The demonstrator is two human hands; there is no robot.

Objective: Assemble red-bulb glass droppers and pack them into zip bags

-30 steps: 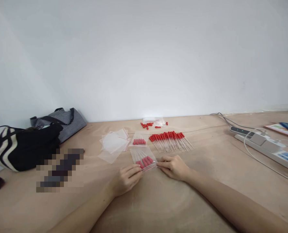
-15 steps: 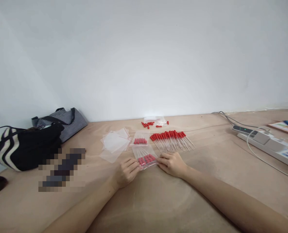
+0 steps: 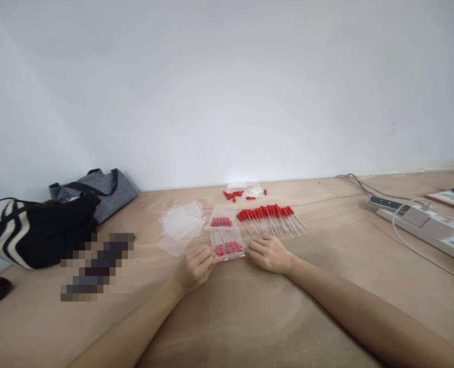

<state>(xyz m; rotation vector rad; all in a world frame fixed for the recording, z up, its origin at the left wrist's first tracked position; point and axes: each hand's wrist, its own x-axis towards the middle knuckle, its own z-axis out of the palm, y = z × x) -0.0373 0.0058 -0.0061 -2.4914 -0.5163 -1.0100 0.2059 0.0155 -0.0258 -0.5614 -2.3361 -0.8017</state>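
Note:
A clear zip bag [image 3: 227, 236] holds several red-bulbed droppers, their bulbs near the zip end facing me. My left hand [image 3: 198, 263] pinches its near left corner. My right hand [image 3: 268, 254] has its fingers curled closed at the near right corner; the fingertips are partly hidden. Just beyond lies another filled zip bag [image 3: 221, 217], also with red bulbs in a row. To its right, many loose droppers [image 3: 272, 220] with red bulbs and pale stems lie side by side. Flat zip bags [image 3: 183, 225] overlap in a pile on the left.
Loose red bulbs [image 3: 233, 194] lie near the wall beside a clear bag [image 3: 245, 187]. Black and striped bags [image 3: 100, 189] stand at the left, near a pixelated dark patch [image 3: 100, 263]. A power strip [image 3: 426, 225] with cables is on the right.
The near filled bag has shifted slightly away from me and lies flatter, its end close to the other filled bag. Both hands have moved a little with it.

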